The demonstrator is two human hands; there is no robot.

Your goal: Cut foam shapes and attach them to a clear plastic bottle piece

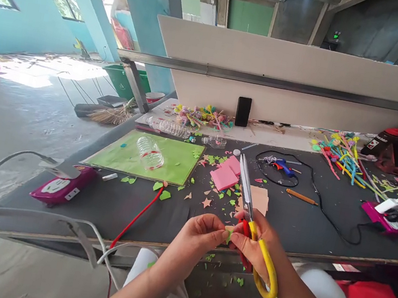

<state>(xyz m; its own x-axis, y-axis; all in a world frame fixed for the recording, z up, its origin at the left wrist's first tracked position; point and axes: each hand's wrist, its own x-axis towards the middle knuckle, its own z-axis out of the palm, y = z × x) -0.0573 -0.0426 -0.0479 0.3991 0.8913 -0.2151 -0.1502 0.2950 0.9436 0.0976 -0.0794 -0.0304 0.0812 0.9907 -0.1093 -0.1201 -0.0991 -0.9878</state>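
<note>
My right hand [257, 245] is closed round the yellow and red handles of a pair of scissors [249, 213], whose blades point away over the table. My left hand [199, 235] pinches a tiny green paper scrap [229, 234] between thumb and forefinger, right against the fingers of my right hand. Both hands hover over the near edge of the dark table [323, 226]. Small green and tan cuttings lie scattered just beyond them.
A green sheet [177, 165] with a plastic bottle [149, 152] lies at left, pink sticky notes [225, 175] and tan paper [261, 200] in the middle. A glue gun [280, 165], pencil [301, 196], pipe cleaners [339, 154], power strips [60, 188] and a phone [243, 111] are around.
</note>
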